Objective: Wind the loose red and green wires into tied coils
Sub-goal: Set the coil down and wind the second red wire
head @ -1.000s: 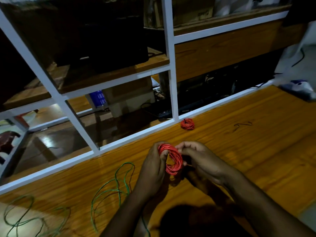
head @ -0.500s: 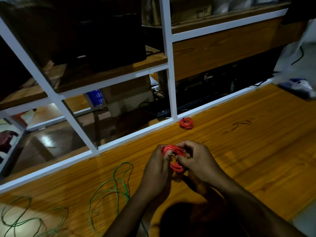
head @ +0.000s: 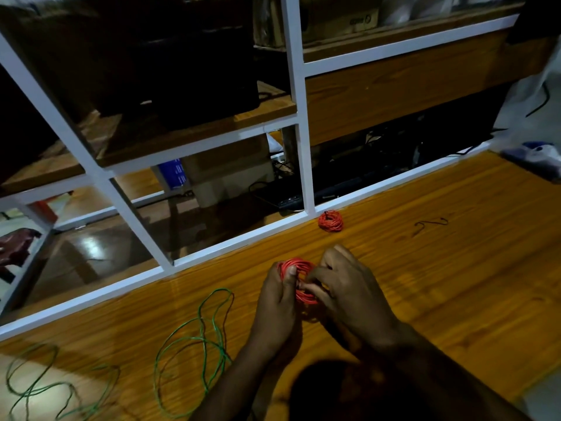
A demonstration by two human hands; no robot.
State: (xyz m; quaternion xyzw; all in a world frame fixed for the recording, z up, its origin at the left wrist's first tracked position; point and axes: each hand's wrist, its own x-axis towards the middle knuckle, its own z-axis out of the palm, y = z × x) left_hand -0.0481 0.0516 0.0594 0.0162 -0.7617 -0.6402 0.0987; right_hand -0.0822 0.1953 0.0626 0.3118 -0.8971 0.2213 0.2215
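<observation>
The red coil [head: 299, 279] is held above the table [head: 455, 268], between both hands, in front of the person. The left hand [head: 277, 302] grips its left side, thumb pressed across the turns. The right hand [head: 349, 287] has its fingers curled into the coil's right side and pinches the turns there.

Change: one second ago the coil stood upright as an open ring, with the right hand at its edge. It is now flattened and tilted, and the right hand has closed in over it, covering about half. Judgement: winding of this length looks complete and the tying step is in hand; the free end is probably being passed round the bundle, though the end itself cannot be seen.

Count:
- Red coils: two. One is in the hands; one finished coil [head: 330, 220] lies against the white frame [head: 243, 238], well apart from the hands.
- Green wire: two loose tangles, one [head: 194, 338] just left of the left forearm, one [head: 45, 387] at the lower left corner. Whether they join cannot be told. Neither is wound.
- Dark wire scrap [head: 429, 224]: one, on the table to the right.
</observation>
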